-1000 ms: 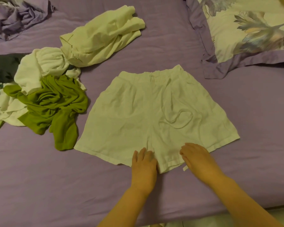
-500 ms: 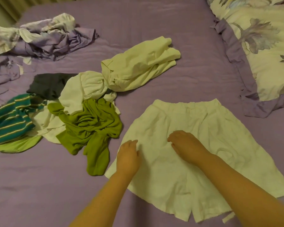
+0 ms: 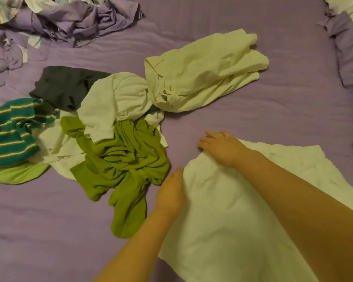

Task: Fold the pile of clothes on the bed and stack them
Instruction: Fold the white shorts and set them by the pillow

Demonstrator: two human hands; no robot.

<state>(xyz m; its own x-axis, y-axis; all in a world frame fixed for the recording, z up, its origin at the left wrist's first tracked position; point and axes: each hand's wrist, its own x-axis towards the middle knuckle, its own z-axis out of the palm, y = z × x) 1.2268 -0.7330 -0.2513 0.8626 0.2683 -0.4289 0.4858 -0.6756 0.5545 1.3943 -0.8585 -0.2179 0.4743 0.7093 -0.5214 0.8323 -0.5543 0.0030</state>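
- Working the white shorts [image 3: 232, 210] flat on the purple bed sheet [image 3: 273, 110], lower right of view, near the bed's front edge.
- Left hand [image 3: 170, 195] sits at the shorts' left edge, fingers pointing away. Can't tell whether it pinches the hem or just presses on it.
- Right hand [image 3: 222, 148] lies on the upper left corner of the shorts, fingers spread and fairly straight, tips reaching past the fabric onto the sheet. Looks like a press, not a grab.
- Risk: thin fabric already creased. A fold made from here could trap those wrinkles and come out lopsided if only one corner gets lifted.
- Risk: the right forearm lies across the middle of the shorts, so pulling an edge over while that weight is on the cloth would likely drag or bunch it.
- Risk: the olive green garment [image 3: 118, 159] lies just beside the left hand. A careless grab could catch it along with the shorts.
- Risk: the unfolded pile is close by: white top [image 3: 114, 102], pale yellow-green shirt [image 3: 202, 72], dark garment [image 3: 63, 86], striped teal piece [image 3: 10, 131]. A stack started near it may get mixed back in.
- Risk: no folded stack in view yet. Soft bedding makes a shaky base, so a stack could slump.
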